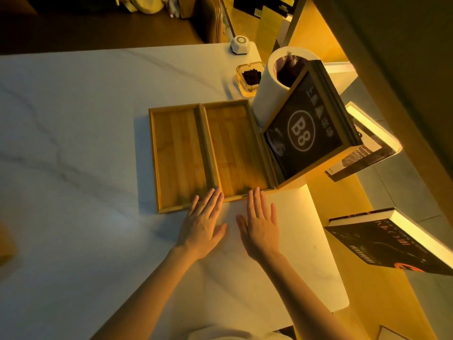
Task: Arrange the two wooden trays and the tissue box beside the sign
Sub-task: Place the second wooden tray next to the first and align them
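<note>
Two empty wooden trays lie side by side on the white marble table, long sides touching: the left tray and the right tray. The right tray sits against the black "B8" sign, which stands tilted at the table's right side. My left hand lies flat, fingers spread, its fingertips touching the trays' near edges where they meet. My right hand is flat too, fingertips at the right tray's near edge. Neither hand holds anything. I see no tissue box.
A white cylindrical bin with a dark liner stands behind the sign. A glass ashtray and a small white device sit at the far right corner. Lit shelves with books run along the right.
</note>
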